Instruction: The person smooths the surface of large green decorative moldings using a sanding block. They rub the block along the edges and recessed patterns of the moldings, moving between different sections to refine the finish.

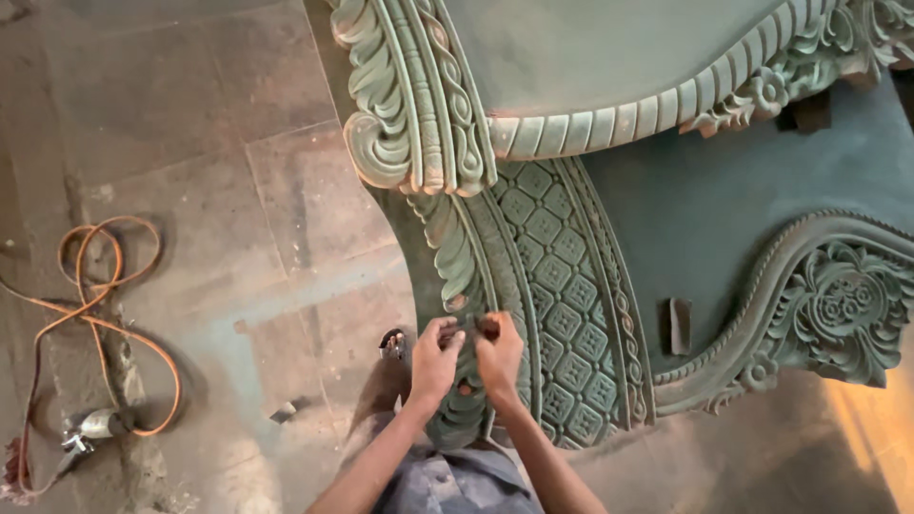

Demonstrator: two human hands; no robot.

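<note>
A large carved wooden furniture panel (562, 276), coated green, lies in front of me with leaf scrolls, a rope border and a diamond lattice. My left hand (435, 359) and my right hand (498, 350) sit side by side on its curved leaf border (455, 257). The right hand's fingers pinch a small reddish-brown piece, likely sandpaper (486, 326), against the carving. My left hand's fingers are bent and press on the same spot. Whether the left hand also grips the piece is hard to tell.
An orange hose (95, 314) coils on the dusty stone floor at left, ending in a metal spray tool (90, 426). A small dark block (678, 326) rests on the flat green board. My foot in a sandal (392, 345) stands beside the panel's edge.
</note>
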